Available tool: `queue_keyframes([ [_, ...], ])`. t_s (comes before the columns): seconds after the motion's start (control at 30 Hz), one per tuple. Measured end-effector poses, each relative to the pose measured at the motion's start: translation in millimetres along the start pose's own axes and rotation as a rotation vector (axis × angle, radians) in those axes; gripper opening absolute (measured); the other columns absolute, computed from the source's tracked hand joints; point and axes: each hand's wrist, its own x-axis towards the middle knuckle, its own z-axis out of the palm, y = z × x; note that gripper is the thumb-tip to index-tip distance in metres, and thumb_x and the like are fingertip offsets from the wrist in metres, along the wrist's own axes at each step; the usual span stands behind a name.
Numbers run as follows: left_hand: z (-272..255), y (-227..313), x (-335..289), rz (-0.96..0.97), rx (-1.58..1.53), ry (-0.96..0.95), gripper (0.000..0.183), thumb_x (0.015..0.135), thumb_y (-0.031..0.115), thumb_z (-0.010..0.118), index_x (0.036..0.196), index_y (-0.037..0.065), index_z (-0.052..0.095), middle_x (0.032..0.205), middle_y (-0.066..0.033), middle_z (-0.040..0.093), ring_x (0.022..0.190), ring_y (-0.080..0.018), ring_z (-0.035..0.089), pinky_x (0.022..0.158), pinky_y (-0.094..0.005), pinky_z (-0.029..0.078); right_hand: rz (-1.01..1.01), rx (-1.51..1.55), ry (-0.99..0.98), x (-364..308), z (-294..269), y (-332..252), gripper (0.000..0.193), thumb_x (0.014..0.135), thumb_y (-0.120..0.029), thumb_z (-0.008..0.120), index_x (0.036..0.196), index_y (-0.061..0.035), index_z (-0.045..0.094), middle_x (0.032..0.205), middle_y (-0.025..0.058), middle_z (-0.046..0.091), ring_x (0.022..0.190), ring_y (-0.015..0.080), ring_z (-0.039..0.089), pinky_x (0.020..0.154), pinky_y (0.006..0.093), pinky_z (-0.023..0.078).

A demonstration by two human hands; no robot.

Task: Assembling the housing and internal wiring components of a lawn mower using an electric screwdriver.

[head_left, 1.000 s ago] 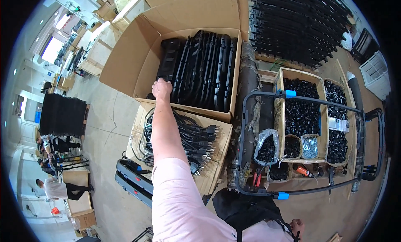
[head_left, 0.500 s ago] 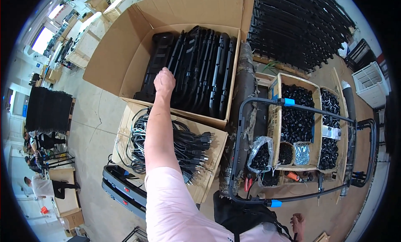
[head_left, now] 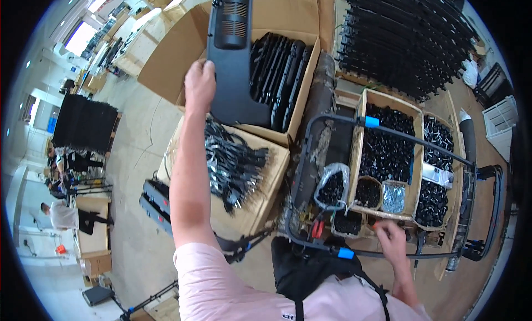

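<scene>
My left hand (head_left: 200,87) grips the left edge of a black plastic cover panel (head_left: 231,77), its thumb and fingers closed on the rim. The panel has a raised slotted section and is held up over an open cardboard box (head_left: 302,113). More black plastic panels (head_left: 280,71) stand on edge in that box. My right hand (head_left: 393,240) is at the front of the parts bins, its fingertips at an orange-handled tool (head_left: 376,225). The fingers are curled and blurred, so I cannot tell whether they hold the tool.
A black tubular frame (head_left: 302,179) with blue clips crosses the wooden parts box (head_left: 361,107), which holds black fittings (head_left: 388,143) and bagged screws (head_left: 394,196). Power cords (head_left: 238,163) lie on cardboard at left. Black frames are stacked at the back right. People work far left.
My left hand has lifted a panel up out of the cardboard box. My right hand has risen from beside my body to the orange-handled tool. The whole view has shifted slightly.
</scene>
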Motion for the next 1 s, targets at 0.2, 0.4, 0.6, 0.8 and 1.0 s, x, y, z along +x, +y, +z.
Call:
queue_keyframes([
  [0.2,38.4,19.5,-252.0,-0.462,-0.479,-0.313,0.037,0.106,0.022,0.061,0.136,0.0,0.065,0.127,-0.009,0.069,0.115,-0.0181,0.062,0.102,-0.0356,0.048,-0.08,0.377,-0.288,104.1,60.5,-10.5,0.037,0.104,-0.025,0.066,0.132,-0.0015,0.068,0.111,0.0123,0.077,0.098,0.0168,0.073,0.088,0.0327,0.057],
  [0.4,84.4,-26.8,-404.4,-0.509,-0.396,-0.422,0.044,0.111,0.023,0.056,0.143,-0.007,0.058,0.13,-0.0144,0.071,0.117,-0.0196,0.066,0.103,-0.0333,0.05,0.067,0.387,-0.509,97.3,138.9,-10.3,0.055,0.107,-0.033,0.063,0.141,0.0088,0.054,0.104,0.013,0.074,0.081,0.0177,0.068,0.071,0.0333,0.057],
  [0.6,71.1,-29.6,-418.0,-0.302,0.019,-0.298,0.044,0.112,0.03,0.05,0.136,-0.003,0.065,0.133,-0.0243,0.069,0.122,-0.0382,0.066,0.106,-0.0412,0.05,0.201,0.685,-0.447,89.4,177.2,29.8,0.026,0.103,-0.017,0.065,0.117,0.0048,0.058,0.091,0.0095,0.067,0.074,0.0161,0.065,0.059,0.0298,0.055],
  [0.8,64.9,-67.4,-482.5,-0.485,-0.361,-0.171,0.054,0.117,0.036,0.036,0.153,-0.003,0.048,0.147,-0.0216,0.061,0.14,-0.0302,0.056,0.119,-0.0391,0.041,0.217,0.671,-0.443,91.9,188.1,29.9,0.026,0.104,-0.017,0.065,0.117,0.0044,0.059,0.095,0.0105,0.068,0.075,0.018,0.066,0.061,0.031,0.057],
  [1.0,70.7,-52.9,-510.7,-0.245,-0.153,-0.299,0.056,0.112,0.026,0.048,0.16,-0.001,0.038,0.153,-0.0258,0.053,0.143,-0.0365,0.051,0.12,-0.0423,0.039,0.183,0.655,-0.412,98.8,189.4,34.8,0.025,0.103,-0.018,0.066,0.115,0.0026,0.06,0.093,0.009,0.069,0.077,0.0179,0.067,0.063,0.0309,0.057],
])
